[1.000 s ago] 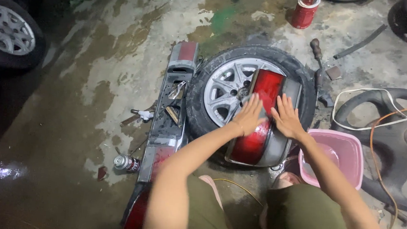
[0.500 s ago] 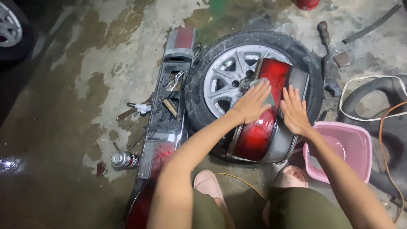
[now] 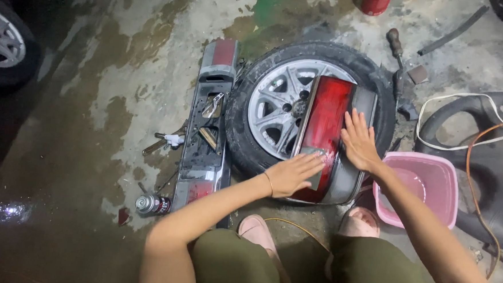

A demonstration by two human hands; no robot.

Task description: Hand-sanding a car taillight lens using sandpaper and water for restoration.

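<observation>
A red car tail lamp (image 3: 329, 111) with a grey housing lies across a wheel (image 3: 276, 105) that rests flat on the wet concrete floor. My left hand (image 3: 291, 175) presses a small grey abrasive sheet (image 3: 315, 160) onto the near end of the lamp's lens. My right hand (image 3: 359, 142) lies flat with its fingers spread on the lamp's right edge. The lens looks wet under both hands. My knees and pink slippers (image 3: 256, 231) are just below the wheel.
A pink basin (image 3: 431, 211) sits to the right of the lamp. A long grey trim panel (image 3: 203, 156) with small tools on it lies left of the wheel, with a spray can (image 3: 152, 204) at its near end. A steering wheel (image 3: 494, 114), cables and a car's wheel (image 3: 1, 45) ring the area.
My left hand has slid with the grey sheet down the lens toward me. My right hand has stayed flat on the lamp's right side.
</observation>
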